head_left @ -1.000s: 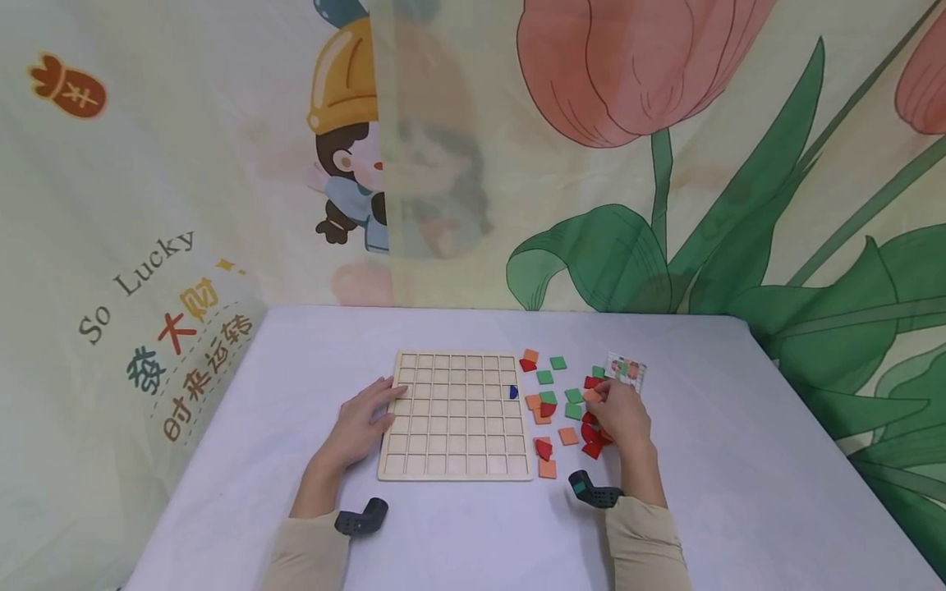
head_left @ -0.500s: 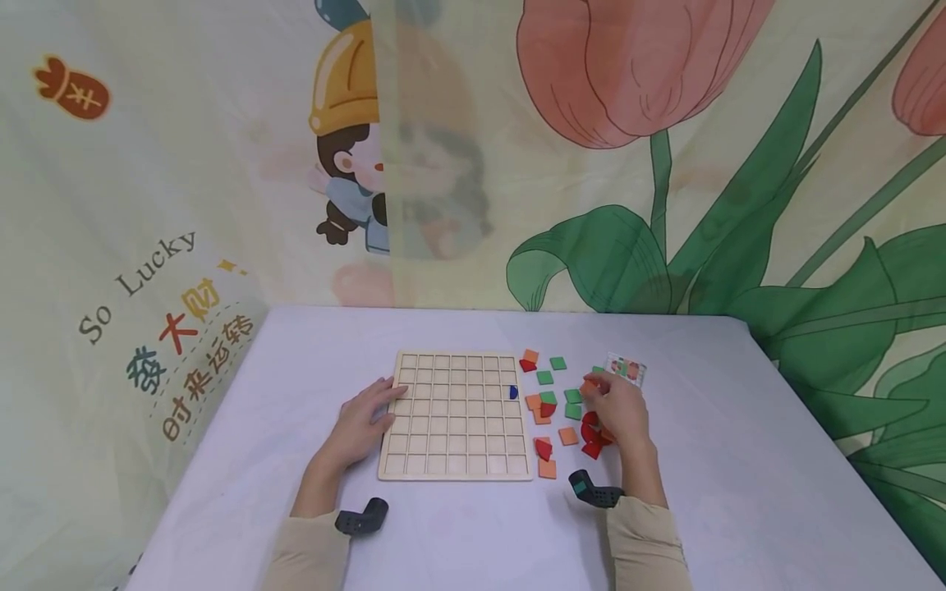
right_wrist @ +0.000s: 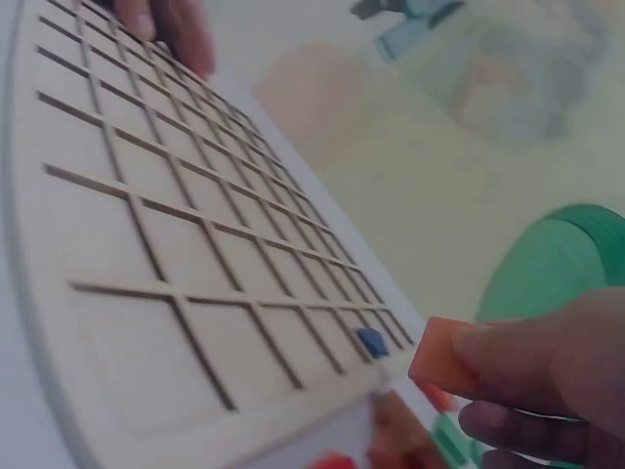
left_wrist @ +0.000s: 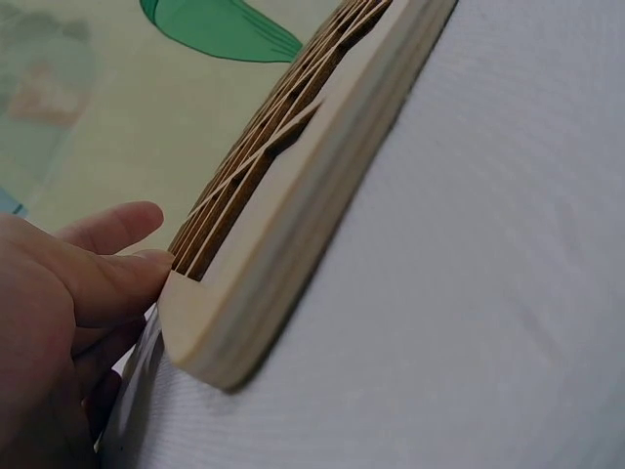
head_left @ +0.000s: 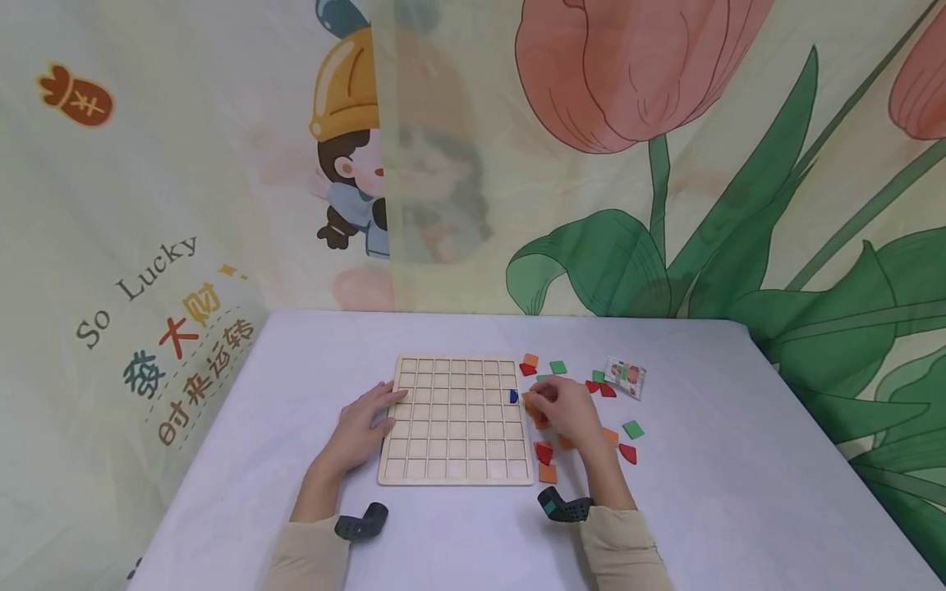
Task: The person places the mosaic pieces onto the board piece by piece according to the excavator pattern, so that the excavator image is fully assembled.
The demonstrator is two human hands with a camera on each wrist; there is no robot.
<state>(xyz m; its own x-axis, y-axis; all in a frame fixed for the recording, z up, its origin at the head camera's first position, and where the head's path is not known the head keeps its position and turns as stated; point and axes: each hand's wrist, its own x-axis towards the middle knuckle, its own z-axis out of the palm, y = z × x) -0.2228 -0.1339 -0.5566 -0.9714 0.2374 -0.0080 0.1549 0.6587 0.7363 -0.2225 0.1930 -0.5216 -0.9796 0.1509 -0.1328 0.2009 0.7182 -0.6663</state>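
Observation:
My left hand (head_left: 360, 423) rests on the left edge of a wooden grid board (head_left: 454, 483), its fingers fairly straight. In the left wrist view, the thumb and fingers (left_wrist: 127, 278) touch the board near a rounded corner. An orange square tile (right_wrist: 439, 357) is pinched between thumb and finger of my right hand (head_left: 572, 410), just off the board's right edge. One blue piece with a curved side (head_left: 513, 396) lies in a cell of the right-hand column, close to that hand. The board's other cells hold nothing. Some loose tiles are hidden beneath the right hand.
Right of the board lie scattered orange, green and red pieces, among them a green tile (head_left: 633, 429), a red piece (head_left: 628, 454) and an orange tile (head_left: 548, 474). A small printed packet (head_left: 625, 377) lies behind them. A patterned cloth backdrop rises beyond the white table (head_left: 739, 492).
My right hand has lifted the orange tile from the pile and moved left to the board's right edge, uncovering pieces on the right. The left hand has stayed put.

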